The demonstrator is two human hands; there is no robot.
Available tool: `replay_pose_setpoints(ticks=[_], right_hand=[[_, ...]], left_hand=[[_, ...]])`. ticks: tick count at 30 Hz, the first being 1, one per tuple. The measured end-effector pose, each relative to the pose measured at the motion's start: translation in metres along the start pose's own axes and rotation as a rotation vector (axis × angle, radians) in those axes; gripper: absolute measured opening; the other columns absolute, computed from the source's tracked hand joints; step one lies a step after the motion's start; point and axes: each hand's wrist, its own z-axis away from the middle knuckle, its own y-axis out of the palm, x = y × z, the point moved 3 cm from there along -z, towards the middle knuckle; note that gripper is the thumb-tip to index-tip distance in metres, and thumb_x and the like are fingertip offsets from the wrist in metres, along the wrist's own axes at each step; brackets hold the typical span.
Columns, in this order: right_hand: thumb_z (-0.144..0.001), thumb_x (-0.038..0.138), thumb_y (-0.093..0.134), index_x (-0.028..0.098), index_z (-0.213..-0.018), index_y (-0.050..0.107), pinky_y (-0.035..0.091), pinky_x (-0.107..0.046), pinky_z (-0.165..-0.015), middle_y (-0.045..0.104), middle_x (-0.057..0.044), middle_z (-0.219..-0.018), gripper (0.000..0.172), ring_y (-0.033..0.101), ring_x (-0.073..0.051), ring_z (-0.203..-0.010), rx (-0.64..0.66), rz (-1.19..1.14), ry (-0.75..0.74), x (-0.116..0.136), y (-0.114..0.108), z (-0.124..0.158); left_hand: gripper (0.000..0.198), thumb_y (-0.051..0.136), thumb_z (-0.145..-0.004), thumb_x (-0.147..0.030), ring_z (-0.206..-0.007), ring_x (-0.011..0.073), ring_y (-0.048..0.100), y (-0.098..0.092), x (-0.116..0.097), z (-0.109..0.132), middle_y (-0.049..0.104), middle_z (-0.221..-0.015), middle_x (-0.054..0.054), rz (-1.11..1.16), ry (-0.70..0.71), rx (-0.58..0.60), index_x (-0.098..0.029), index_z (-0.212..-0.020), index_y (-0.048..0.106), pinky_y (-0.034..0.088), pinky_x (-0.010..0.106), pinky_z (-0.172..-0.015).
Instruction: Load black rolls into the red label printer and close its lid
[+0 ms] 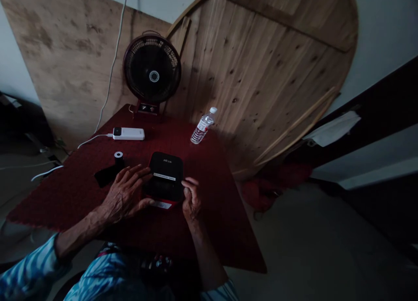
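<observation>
A small black-topped box [167, 164] with red sides, which looks like a label printer, lies on the red tablecloth in front of me. Across its top runs a pale sticker strip, and another white label sits on its front edge. My left hand [126, 194] rests at its left side, fingers stretched out and spread, the tips at its edge. On the opposite side my right hand [191, 198] has its fingers curled and its thumb at the right edge, gripping there. Left of the box stands a small paper roll [119, 155], beside a flat black object [106, 175] partly behind my left hand.
A white power bank [132, 134] with a cable lies at the back left. Behind it stands a dark red fan [152, 70]. A clear plastic bottle [203, 127] is near the back edge of the table [228, 235]. A round wooden board [261, 66] leans against the wall.
</observation>
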Motion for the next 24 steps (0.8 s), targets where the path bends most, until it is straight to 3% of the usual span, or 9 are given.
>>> replay_pose_setpoints(ticks=[5, 10, 12, 18, 24], right_hand=[[-0.101, 0.033, 0.037, 0.026, -0.106, 0.063, 0.054, -0.032, -0.08, 0.065, -0.006, -0.107, 0.027, 0.065, -0.017, -0.097, -0.023, -0.043, 0.061, -0.008, 0.006, 0.008], [-0.098, 0.05, 0.037, 0.023, -0.13, 0.053, 0.045, -0.045, -0.103, 0.06, -0.011, -0.132, 0.045, 0.055, -0.024, -0.124, -0.013, -0.154, 0.342, -0.02, 0.011, 0.019], [-0.096, 0.055, 0.037, 0.022, -0.133, 0.052, 0.044, -0.046, -0.104, 0.059, -0.012, -0.135, 0.051, 0.055, -0.025, -0.125, -0.014, -0.204, 0.461, -0.023, 0.014, 0.021], [-0.094, 0.057, 0.04, 0.021, -0.126, 0.059, 0.05, -0.04, -0.093, 0.068, -0.01, -0.121, 0.052, 0.063, -0.024, -0.112, 0.023, -0.293, 0.597, -0.023, 0.018, 0.017], [-0.095, 0.053, 0.04, 0.022, -0.119, 0.064, 0.052, -0.039, -0.09, 0.071, -0.008, -0.115, 0.046, 0.065, -0.023, -0.108, 0.059, -0.309, 0.532, -0.019, 0.017, 0.013]], left_hand=[[0.052, 0.055, -0.091, -0.05, -0.132, 0.0311, 0.049, 0.002, 0.002, 0.005, 0.054, -0.142, 0.013, 0.259, -0.135, 0.035, -0.021, -0.134, 0.053, 0.037, 0.05, -0.11], [0.051, 0.049, -0.093, -0.049, -0.133, 0.0292, 0.049, 0.002, 0.0, 0.005, 0.054, -0.144, 0.008, 0.836, -0.695, -0.035, -0.023, -0.138, 0.049, 0.045, 0.04, -0.105], [0.051, 0.054, -0.09, -0.048, -0.134, 0.0304, 0.048, 0.003, -0.002, 0.0, 0.056, -0.142, 0.007, 0.967, -0.834, -0.052, -0.023, -0.135, 0.052, 0.044, 0.04, -0.107], [0.055, 0.06, -0.083, -0.036, -0.13, 0.0318, 0.052, 0.004, -0.004, -0.017, 0.06, -0.138, 0.008, 1.154, -0.829, -0.035, -0.021, -0.136, 0.053, 0.04, 0.047, -0.11], [0.062, 0.056, -0.078, -0.028, -0.132, 0.0297, 0.049, 0.005, -0.002, -0.02, 0.053, -0.145, 0.008, 1.15, -0.889, -0.01, -0.019, -0.139, 0.047, 0.038, 0.043, -0.111]])
